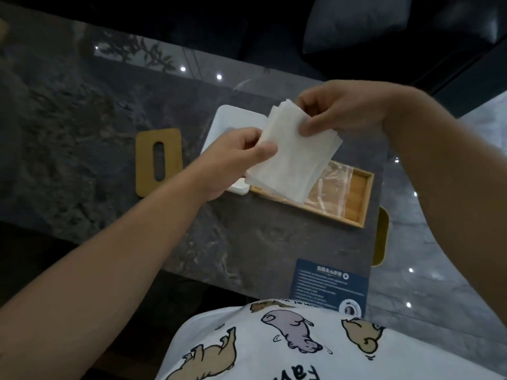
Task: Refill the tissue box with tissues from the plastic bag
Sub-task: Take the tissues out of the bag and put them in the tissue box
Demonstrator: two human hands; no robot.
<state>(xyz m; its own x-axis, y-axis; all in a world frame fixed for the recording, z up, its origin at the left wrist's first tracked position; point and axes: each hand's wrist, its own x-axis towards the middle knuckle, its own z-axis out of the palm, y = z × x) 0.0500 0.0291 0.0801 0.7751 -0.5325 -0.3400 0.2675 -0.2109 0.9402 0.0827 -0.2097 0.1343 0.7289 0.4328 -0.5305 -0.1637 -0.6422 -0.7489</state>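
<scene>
While both hands [236,157] [348,108] grip tissues [293,157], tissue box [233,119] half hidden

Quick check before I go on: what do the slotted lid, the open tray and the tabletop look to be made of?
Slotted lid: looks like bamboo or light wood, matte yellow-tan, flat with rounded corners. Open tray: same pale wood look, with faint grain lines; clear crinkled plastic lies inside. Tabletop: probably polished stone or a stone-look slab, dark grey, veined, mirroring ceiling lights.
</scene>
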